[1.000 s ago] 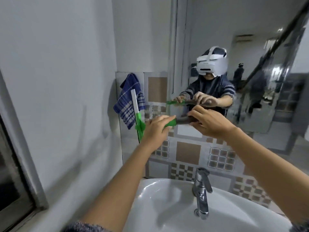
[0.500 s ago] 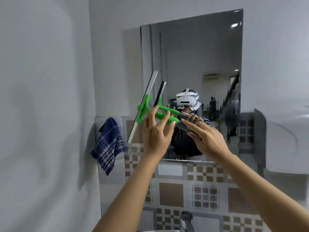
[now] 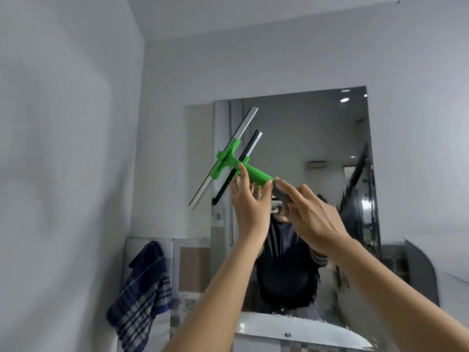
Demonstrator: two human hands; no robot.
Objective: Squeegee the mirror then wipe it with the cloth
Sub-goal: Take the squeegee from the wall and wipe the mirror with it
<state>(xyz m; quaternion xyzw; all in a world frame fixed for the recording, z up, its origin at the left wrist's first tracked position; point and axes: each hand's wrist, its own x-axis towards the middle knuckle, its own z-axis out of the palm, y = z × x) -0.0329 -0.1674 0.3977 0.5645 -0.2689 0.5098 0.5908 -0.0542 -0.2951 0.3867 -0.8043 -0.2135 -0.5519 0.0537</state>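
Observation:
A green squeegee (image 3: 229, 163) with a silver blade is raised in front of the mirror (image 3: 317, 153), its blade tilted up to the right near the mirror's left edge. My left hand (image 3: 250, 204) grips the green part of the handle. My right hand (image 3: 309, 212) holds the grey rear end of the handle. The squeegee's reflection shows just right of the blade. A blue plaid cloth (image 3: 143, 298) hangs on the wall at the lower left, below and left of the mirror.
A white wall (image 3: 63, 148) closes in on the left, meeting the mirror wall in a corner. Patterned tiles (image 3: 194, 268) run under the mirror. In the mirror I see the reflection of a person and a room behind.
Both hands have lifted the squeegee from sink height up to the mirror's upper left part. My view has tilted upward, so the sink and tap have left the frame.

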